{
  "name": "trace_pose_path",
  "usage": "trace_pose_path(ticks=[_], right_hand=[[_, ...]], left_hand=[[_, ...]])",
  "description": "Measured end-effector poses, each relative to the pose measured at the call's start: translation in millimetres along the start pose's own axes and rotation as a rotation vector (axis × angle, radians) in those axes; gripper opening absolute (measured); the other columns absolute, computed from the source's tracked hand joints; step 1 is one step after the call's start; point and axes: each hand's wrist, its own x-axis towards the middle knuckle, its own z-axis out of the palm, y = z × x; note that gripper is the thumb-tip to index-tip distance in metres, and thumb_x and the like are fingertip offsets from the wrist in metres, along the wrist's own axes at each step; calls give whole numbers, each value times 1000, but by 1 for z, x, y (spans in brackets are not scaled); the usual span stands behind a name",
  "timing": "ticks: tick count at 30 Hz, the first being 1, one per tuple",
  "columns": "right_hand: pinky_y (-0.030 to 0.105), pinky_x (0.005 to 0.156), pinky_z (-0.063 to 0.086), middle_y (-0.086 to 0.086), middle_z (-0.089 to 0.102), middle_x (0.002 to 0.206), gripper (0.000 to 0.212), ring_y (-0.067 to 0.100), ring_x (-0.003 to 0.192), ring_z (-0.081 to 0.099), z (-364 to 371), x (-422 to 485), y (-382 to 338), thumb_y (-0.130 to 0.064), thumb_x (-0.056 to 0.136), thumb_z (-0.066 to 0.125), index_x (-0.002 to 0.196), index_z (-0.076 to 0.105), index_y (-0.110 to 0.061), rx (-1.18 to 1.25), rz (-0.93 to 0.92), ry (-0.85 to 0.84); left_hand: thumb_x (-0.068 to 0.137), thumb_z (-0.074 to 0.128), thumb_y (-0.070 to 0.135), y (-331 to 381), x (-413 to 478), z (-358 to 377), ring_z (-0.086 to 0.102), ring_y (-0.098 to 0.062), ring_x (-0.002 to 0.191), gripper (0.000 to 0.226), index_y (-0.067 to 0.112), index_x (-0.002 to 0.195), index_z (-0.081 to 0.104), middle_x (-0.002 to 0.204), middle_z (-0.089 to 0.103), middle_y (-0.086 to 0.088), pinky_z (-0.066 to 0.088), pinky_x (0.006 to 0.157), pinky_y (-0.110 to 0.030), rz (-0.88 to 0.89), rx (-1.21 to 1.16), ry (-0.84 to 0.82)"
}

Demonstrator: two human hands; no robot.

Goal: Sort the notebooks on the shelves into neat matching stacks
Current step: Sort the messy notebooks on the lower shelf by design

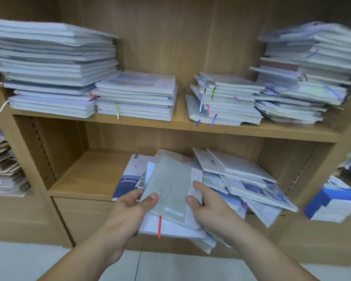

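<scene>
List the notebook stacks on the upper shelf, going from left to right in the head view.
First the tall stack → lower stack → stack with coloured ribbons → tall untidy stack.

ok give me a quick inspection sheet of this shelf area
surface: lower shelf, light wood
job's things: four stacks on upper shelf; loose pile on the lower shelf; bundle pulled out over its front edge
clutter: nothing seen
hands: left hand and right hand grip the bundle
cables: nothing seen
surroundings: side stacks in neighbouring bays; tiled floor
</scene>
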Motion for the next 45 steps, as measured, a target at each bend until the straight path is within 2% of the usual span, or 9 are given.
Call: trace_pose_path(ticks=[3, 7, 12, 16, 24, 27, 31, 39, 45], right_hand=[[18, 110, 39, -29, 57, 128, 55, -9, 123, 54, -23, -8, 17, -40, 100, 59, 151, 42, -30, -131, -56, 30], [14, 64, 45, -17, 60, 62, 51, -6, 59, 57, -61, -14, 36, -43, 98, 63, 146, 50, -32, -149, -78, 23], [39, 77, 57, -6, 75, 77, 8, 12, 73, 70, -109, 7, 64, -30, 93, 70, 93, 77, -25, -232, -89, 368], [32, 63, 48, -14, 64, 59, 29, 5, 60, 62, -112, 5, 60, -29, 97, 66, 69, 70, -33, -180, -104, 360], [31, 82, 60, -14, 78, 101, 32, 7, 89, 75, -75, -5, 17, -32, 100, 62, 130, 55, -40, 292, 177, 14], [24, 62, 57, -14, 78, 93, 31, 9, 82, 76, -77, -18, 10, -17, 100, 63, 114, 54, -44, 349, 181, 50], [16, 52, 49, -7, 75, 97, 74, 1, 67, 72, -80, -51, -8, -18, 92, 75, 153, 35, -29, 286, 131, 189], [33, 43, 46, -3, 73, 67, 40, 28, 52, 64, -110, -107, -82, -20, 92, 74, 120, 50, -33, 183, -110, 325], [28, 51, 43, 11, 68, 92, 62, 34, 71, 66, -154, -113, -128, -32, 92, 74, 146, 49, -15, 186, -145, 355]], left_hand=[[98, 66, 17, -3, 8, 25, 76, -29, 89, 17, 16, 114, 73, 100, 80, -6, 61, 76, -46, -59, 43, -56], [92, 69, 5, 2, 23, 50, 77, -30, 91, 14, 7, 105, 73, 95, 80, -9, 59, 86, -42, -111, -43, -9], [92, 68, 6, 4, 39, 73, 77, -30, 93, 20, 6, 111, 74, 100, 80, -9, 57, 82, -37, -95, -69, -2], [87, 71, 10, 6, 49, 70, 76, -31, 96, 31, 9, 118, 71, 103, 79, -9, 57, 88, -41, -77, -129, 25], [95, 61, 6, 13, 27, 69, 75, -31, 100, 24, 12, 114, 75, 107, 79, -11, 53, 100, -50, -27, -99, -108], [98, 58, 5, 14, 11, 63, 75, -30, 102, 26, 13, 119, 72, 110, 78, -10, 55, 94, -43, 26, -44, -159], [98, 59, 0, 13, -14, 55, 74, -32, 105, 30, 12, 123, 70, 112, 77, -11, 54, 102, -50, 64, 28, -201], [84, 68, 24, 72, -66, 40, 70, -33, 115, 39, 13, 122, 71, 120, 75, -9, 47, 109, -54, 299, 149, -338], [93, 66, 17, 130, -89, 53, 53, -18, 49, 12, 7, 87, 71, 65, 60, -6, 33, 43, -23, 397, 133, -258]])
